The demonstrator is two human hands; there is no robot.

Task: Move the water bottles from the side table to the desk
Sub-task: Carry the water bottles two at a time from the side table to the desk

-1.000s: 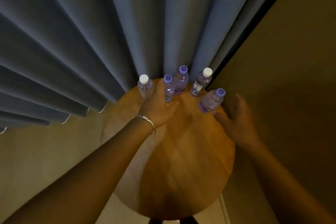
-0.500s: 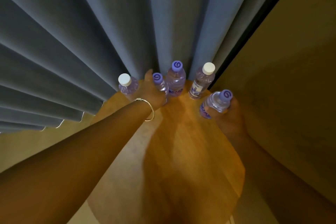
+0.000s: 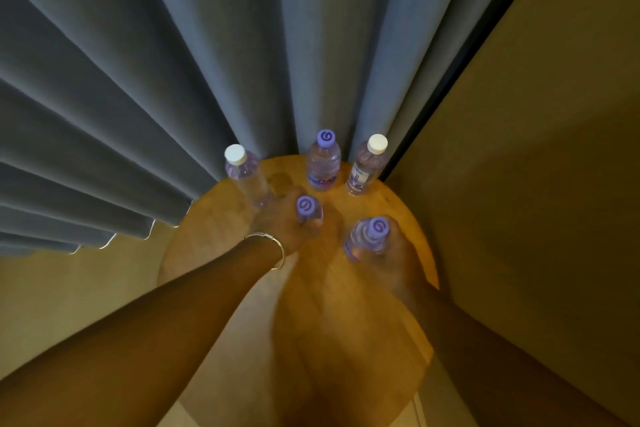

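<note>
A round wooden side table [image 3: 214,236] stands against a curtain. My left hand [image 3: 280,222] grips a purple-capped water bottle [image 3: 306,207] near the table's middle, and only its cap and shoulder show. My right hand [image 3: 388,256] grips another purple-capped bottle [image 3: 369,236] on the right side. Three more bottles stand upright at the back rim: a white-capped bottle [image 3: 242,173] at the left, a purple-capped one [image 3: 323,163] in the middle, and a white-capped labelled one [image 3: 367,166] at the right. The desk is out of view.
Grey pleated curtains [image 3: 173,62] hang directly behind the table. A tan wall panel [image 3: 536,149] rises close on the right, with a dark gap beside the curtain. Beige floor [image 3: 69,288] shows at the left.
Both hands have closed round their purple-capped bottles and drawn them toward me, away from the back row. One second ago my right hand was still apart from its bottle.
</note>
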